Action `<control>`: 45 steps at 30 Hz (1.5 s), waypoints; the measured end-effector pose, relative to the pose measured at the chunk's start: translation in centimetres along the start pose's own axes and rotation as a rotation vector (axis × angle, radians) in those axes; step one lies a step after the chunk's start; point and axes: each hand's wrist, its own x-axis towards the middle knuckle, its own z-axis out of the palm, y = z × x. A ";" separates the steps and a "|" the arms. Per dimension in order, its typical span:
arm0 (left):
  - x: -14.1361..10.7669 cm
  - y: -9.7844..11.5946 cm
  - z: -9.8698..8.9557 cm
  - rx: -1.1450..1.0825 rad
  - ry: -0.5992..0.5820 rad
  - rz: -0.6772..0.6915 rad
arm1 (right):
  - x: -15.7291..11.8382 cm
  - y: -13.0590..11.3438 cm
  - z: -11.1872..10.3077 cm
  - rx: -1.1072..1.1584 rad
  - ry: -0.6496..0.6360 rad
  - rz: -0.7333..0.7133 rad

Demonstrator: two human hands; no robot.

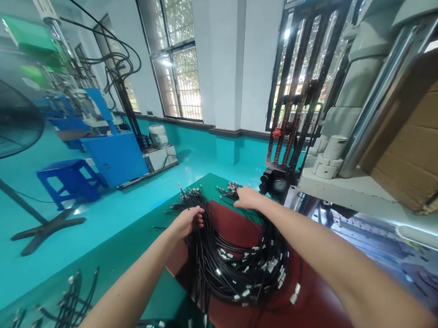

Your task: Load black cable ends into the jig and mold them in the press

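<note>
A large bundle of black cables (pixel 228 275) with white tags and metal ends lies in a U-shaped curve, both ends pointing away from me. My left hand (pixel 190 221) is at the bundle's left end, its fingers curled in a pinch; whatever lies between them is hidden. Farther back on the right, my right hand (pixel 249 199) has its fingers closed around the cables near their metal tips. Part of what it grips is covered by the hand. One white tag (pixel 295 294) sticks out at the bundle's right side.
The bundle rests on a dark red sheet (pixel 306 315) over a green tabletop (pixel 152 272). More cables (pixel 69 302) lie at lower left. A machine with a pressure gauge (pixel 279 185) stands close on the right. Beyond the table are a blue stool (pixel 71 179) and a fan (pixel 10 121).
</note>
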 end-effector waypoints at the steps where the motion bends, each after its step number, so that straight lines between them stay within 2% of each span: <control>1: 0.2 -0.3 -0.2 0.033 -0.025 -0.006 | -0.5 0.8 1.2 -0.054 -0.025 0.044; 3: 0.3 -0.4 -0.4 0.097 -0.061 -0.010 | -1.5 2.2 2.9 -0.134 -0.029 0.127; 5: 0.1 0.1 -0.6 0.214 -0.070 0.015 | -2.3 3.3 3.7 -0.194 0.006 0.188; 9: -1.5 2.4 -1.0 0.661 -0.059 0.157 | -3.3 5.1 3.8 -0.252 0.007 0.232; 11: -3.2 4.1 -1.0 0.732 -0.203 0.111 | -3.7 5.8 3.4 -0.255 -0.002 0.207; 13: -5.4 6.0 -0.8 0.624 -0.449 0.051 | -4.0 6.3 2.9 -0.247 0.032 0.173; 15: -7.5 7.9 0.0 0.414 -0.640 0.097 | -4.2 6.6 2.3 -0.231 0.097 0.156; 18: -8.8 10.1 2.5 0.095 -0.723 0.257 | -3.9 7.0 1.6 -0.205 0.180 0.183; 21: -7.6 10.9 5.8 -0.111 -0.670 0.355 | -3.5 7.6 1.8 -0.176 0.184 0.219; 25: -4.2 10.3 8.7 -0.226 -0.426 0.352 | -3.9 8.5 3.4 -0.129 0.145 0.162; 28: -2.3 9.7 9.2 -0.218 -0.288 0.314 | -5.8 9.0 4.6 -0.088 0.158 0.030; 33: -1.2 9.1 9.1 -0.232 -0.265 0.298 | -11.4 8.8 6.0 0.026 0.178 -0.173; 36: -1.5 8.9 9.1 -0.246 -0.282 0.312 | -14.8 7.5 7.0 0.128 0.223 -0.293; 39: -2.8 8.7 9.1 -0.282 -0.313 0.322 | -16.9 5.4 7.8 0.157 0.263 -0.314; 42: -5.1 8.4 9.2 -0.342 -0.358 0.330 | -17.2 3.1 8.1 0.082 0.278 -0.302; 45: -7.3 8.4 9.5 -0.373 -0.375 0.394 | -17.0 1.6 7.3 -0.029 0.232 -0.284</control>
